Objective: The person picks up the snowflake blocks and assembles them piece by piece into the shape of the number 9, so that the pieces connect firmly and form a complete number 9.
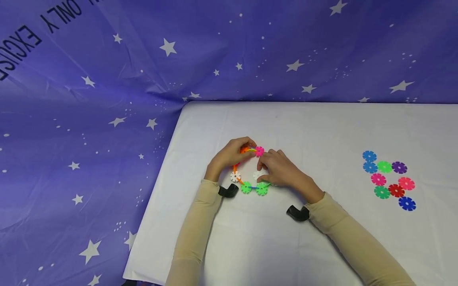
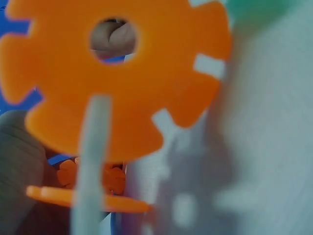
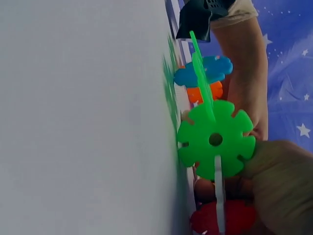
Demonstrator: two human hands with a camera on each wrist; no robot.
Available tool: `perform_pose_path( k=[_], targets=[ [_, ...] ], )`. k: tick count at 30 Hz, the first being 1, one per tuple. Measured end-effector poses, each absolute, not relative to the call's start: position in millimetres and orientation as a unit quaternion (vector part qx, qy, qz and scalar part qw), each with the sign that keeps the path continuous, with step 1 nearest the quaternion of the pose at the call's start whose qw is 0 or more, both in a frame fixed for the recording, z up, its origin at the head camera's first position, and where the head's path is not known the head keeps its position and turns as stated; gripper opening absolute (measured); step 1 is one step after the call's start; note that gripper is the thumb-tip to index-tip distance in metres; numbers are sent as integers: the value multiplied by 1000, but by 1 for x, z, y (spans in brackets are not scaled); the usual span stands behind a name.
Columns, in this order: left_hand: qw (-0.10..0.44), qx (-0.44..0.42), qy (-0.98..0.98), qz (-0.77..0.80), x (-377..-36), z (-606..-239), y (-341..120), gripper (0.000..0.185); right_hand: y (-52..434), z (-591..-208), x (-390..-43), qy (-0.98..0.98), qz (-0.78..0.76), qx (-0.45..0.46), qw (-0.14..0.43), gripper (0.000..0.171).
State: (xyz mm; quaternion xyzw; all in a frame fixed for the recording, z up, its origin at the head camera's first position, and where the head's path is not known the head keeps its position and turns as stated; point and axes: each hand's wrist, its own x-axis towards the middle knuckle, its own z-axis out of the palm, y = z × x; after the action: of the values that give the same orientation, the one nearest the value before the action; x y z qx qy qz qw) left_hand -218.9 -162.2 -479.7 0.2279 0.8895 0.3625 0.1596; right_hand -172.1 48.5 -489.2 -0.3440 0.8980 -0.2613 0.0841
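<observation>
A ring of linked, notched plastic discs lies on the white table under both hands. My left hand (image 1: 230, 153) pinches the ring at its upper left, by an orange disc (image 1: 245, 150) and a pink disc (image 1: 259, 154). From the right, my right hand (image 1: 282, 169) holds the ring, with curled fingertips by the pink disc and thumb lower, near a white disc (image 1: 255, 175). Two green discs (image 1: 262, 192) form the near side. The left wrist view has an orange disc (image 2: 166, 63) up close; a green disc (image 3: 198, 129) and a red disc (image 3: 225, 218) stand beside the right-hand fingers.
Several loose discs, among them a dark blue disc (image 1: 403, 203) and a purple disc (image 1: 399, 163), lie flat at the right of the table (image 1: 322, 127). Star-printed blue cloth (image 1: 214, 39) hangs behind and at the left. Black wrist cameras (image 1: 298, 214) sit near the cuffs.
</observation>
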Motion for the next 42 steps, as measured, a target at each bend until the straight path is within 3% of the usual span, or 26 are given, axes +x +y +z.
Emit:
perform_pose_path(
  k=[11, 18, 22, 42],
  targets=[
    [156, 261, 893, 332, -218, -484, -163, 45, 56, -484, -178, 900, -303, -294, 109, 23],
    [124, 272, 901, 314, -215, -482, -155, 42, 78, -480, -192, 897, -366, -248, -3, 16],
    [113, 257, 912, 300, -213, -478, -151, 41, 89, -483, -199, 897, -382, -222, -31, 14],
    [112, 233, 923, 285, -209, -475, -134, 40, 91, -492, -205, 900, -364, -240, 21, 18]
  ],
)
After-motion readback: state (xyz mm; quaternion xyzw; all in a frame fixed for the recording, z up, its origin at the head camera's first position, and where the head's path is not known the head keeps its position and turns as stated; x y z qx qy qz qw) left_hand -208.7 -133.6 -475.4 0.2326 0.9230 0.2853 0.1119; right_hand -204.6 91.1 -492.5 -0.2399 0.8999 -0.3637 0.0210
